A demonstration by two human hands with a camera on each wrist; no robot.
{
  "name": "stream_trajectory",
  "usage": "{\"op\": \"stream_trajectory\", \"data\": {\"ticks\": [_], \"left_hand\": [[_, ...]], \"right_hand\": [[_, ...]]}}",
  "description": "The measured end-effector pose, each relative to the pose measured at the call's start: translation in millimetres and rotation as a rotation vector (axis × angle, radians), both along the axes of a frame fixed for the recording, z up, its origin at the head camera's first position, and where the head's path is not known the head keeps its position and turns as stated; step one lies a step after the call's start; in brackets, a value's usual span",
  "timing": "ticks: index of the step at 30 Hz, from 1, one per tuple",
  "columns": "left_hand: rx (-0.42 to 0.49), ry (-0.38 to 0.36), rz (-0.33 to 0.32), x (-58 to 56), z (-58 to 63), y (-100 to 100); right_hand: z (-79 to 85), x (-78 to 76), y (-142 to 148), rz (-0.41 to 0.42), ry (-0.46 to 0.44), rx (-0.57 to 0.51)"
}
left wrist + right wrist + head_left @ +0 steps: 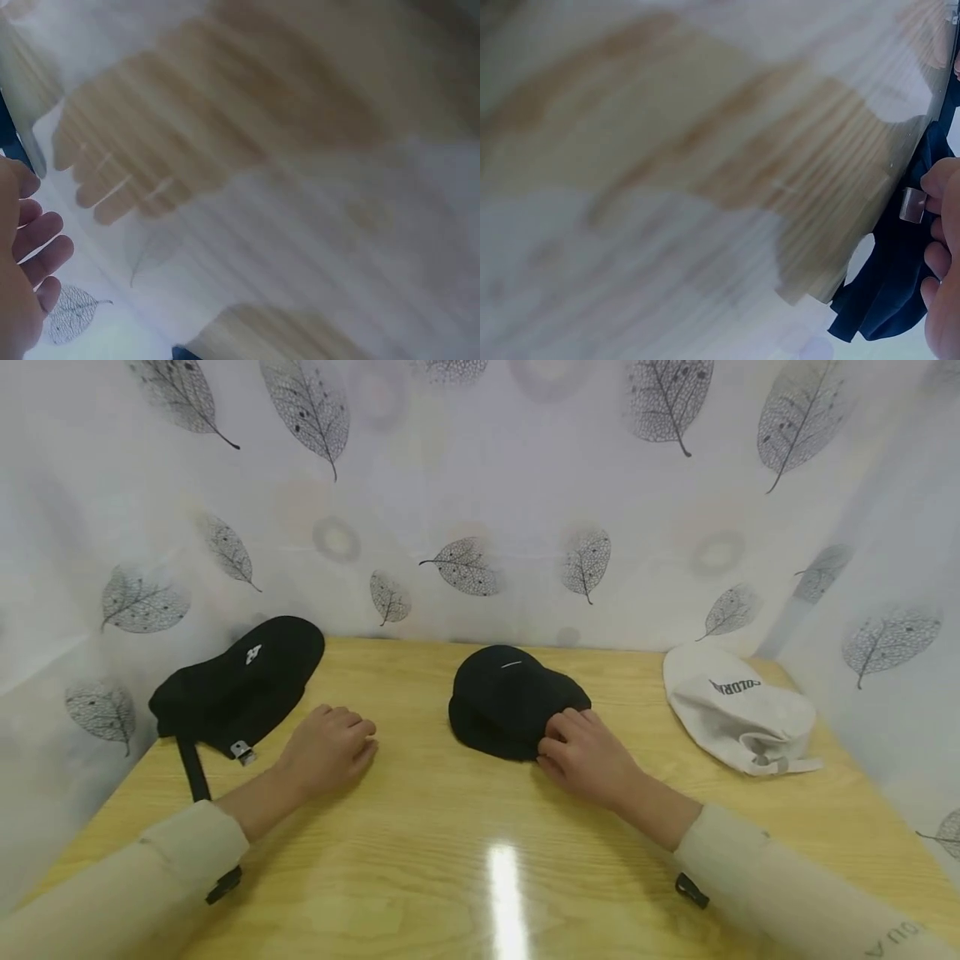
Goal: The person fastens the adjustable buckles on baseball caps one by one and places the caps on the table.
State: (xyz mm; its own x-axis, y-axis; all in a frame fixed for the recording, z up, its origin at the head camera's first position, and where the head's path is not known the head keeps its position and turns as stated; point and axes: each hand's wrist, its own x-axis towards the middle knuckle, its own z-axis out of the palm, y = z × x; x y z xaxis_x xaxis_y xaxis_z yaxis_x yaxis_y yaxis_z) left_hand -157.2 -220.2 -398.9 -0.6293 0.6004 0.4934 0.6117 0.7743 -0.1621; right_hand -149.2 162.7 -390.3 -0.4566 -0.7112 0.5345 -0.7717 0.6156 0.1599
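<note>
A black cap (502, 706) with a short white line on its front sits mid-table. At its right rear edge my right hand (588, 758) grips the fabric with bent fingers. In the right wrist view the thumb lies by a metal buckle (913, 205) on the dark cap (889, 277). My left hand (327, 750) is low over the table between the two black caps, fingers loosely bent, holding nothing. In the left wrist view its relaxed fingers (46, 255) show apart from any cap.
Another black cap (232, 689) with a white logo lies at the left, its strap (192, 768) hanging down towards the left forearm. A white cap (738, 710) with dark lettering lies at the right. Behind the wooden table (420, 860) hangs a leaf-patterned curtain (480, 485).
</note>
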Motion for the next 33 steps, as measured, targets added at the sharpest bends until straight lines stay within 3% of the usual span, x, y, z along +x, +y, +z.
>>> {"op": "stream_trajectory", "data": {"ticks": [5,11,18,25,30,33], "left_hand": [[0.019,-0.008,0.064,4.8,-2.5,-17],[0.047,0.032,0.099,3.8,0.4,-35],[0.079,0.05,0.212,3.4,5.4,-52],[0.141,0.095,0.285,6.7,8.1,-66],[0.187,0.12,0.377,8.7,11.4,-75],[0.227,0.163,0.385,5.6,13.9,-81]], "right_hand": [[-2.3,2.5,0,0.022,-0.012,0.028],[-4.3,-0.2,2,0.015,-0.015,0.013],[-1.8,-1.1,8,0.012,-0.037,0.027],[-1.4,0.1,13,0.016,-0.027,0.035],[-1.3,-0.8,13,0.039,-0.003,-0.031],[1.0,-3.7,13,0.038,0.019,-0.074]]}}
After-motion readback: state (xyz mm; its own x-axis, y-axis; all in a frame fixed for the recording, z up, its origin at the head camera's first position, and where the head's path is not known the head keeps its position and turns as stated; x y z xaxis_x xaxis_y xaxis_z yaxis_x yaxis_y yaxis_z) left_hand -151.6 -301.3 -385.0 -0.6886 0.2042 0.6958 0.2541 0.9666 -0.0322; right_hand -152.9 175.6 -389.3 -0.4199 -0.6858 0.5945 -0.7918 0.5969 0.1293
